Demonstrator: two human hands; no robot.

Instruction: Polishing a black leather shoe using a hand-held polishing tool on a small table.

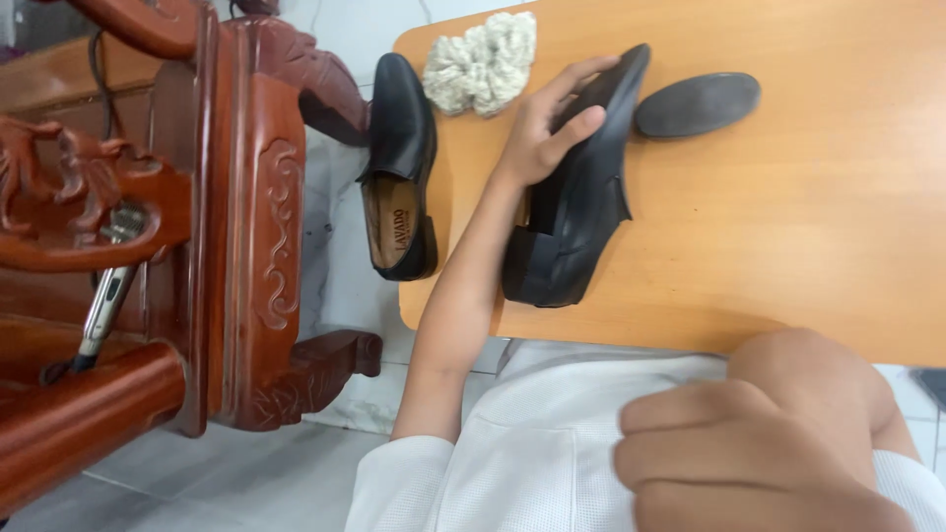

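A black leather slip-on shoe (576, 212) is tipped onto its side on the orange wooden desk (788, 236) and steadied by the grasping left hand (547, 123), its sole turned outward, while the right hand (759, 443) is kept loosely clenched, empty, near the camera.

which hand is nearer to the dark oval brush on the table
Left. The left hand grips the black shoe just beside the oval brush; the right hand rests off the table.

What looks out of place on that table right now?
One black loafer hangs partly over the table's left edge. The other loafer is tipped on its side under the left hand.
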